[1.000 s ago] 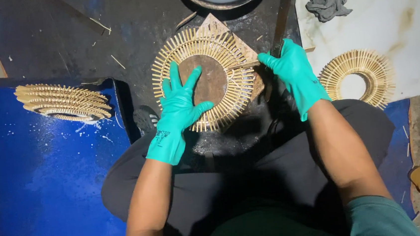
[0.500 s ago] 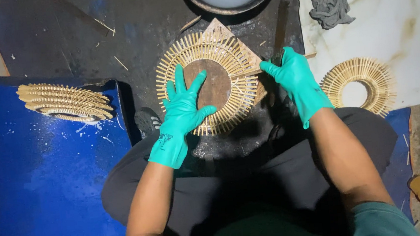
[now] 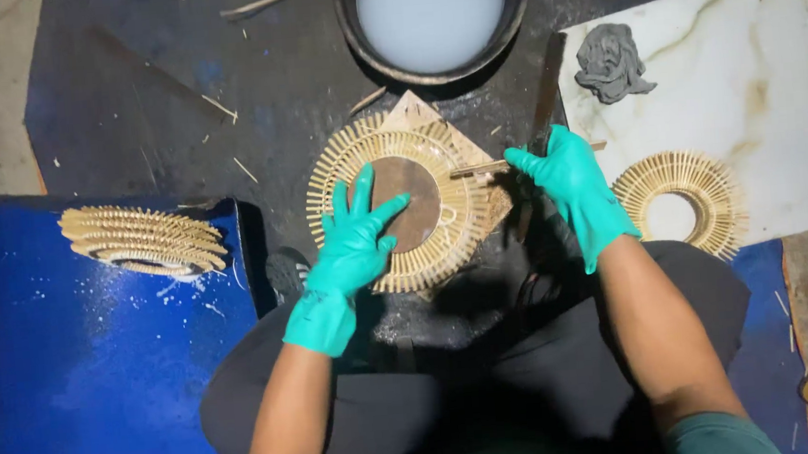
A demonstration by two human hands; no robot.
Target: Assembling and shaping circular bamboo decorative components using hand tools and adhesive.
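A round sunburst frame of thin wooden sticks point(image 3: 465, 208) with a brown disc point(image 3: 413, 197) at its centre lies on a wooden tile in front of my knees. My left hand point(image 3: 353, 245), in a teal glove, presses flat on the disc and the ring's lower left. My right hand point(image 3: 574, 190), also gloved, pinches a thin wooden stick point(image 3: 481, 167) that points left onto the ring's right side. A long dark tool point(image 3: 546, 96) lies just behind that hand.
A dark bowl of whitish liquid point(image 3: 433, 13) stands beyond the frame. A marble slab point(image 3: 758, 84) at right bears a grey rag point(image 3: 610, 62) and another stick ring point(image 3: 681, 200). A stack of stick rings point(image 3: 141, 240) rests on the blue mat point(image 3: 80, 377) at left.
My right hand has taken up a thin stick and brought it to the ring's right edge. My left hand stays pressed on the disc.
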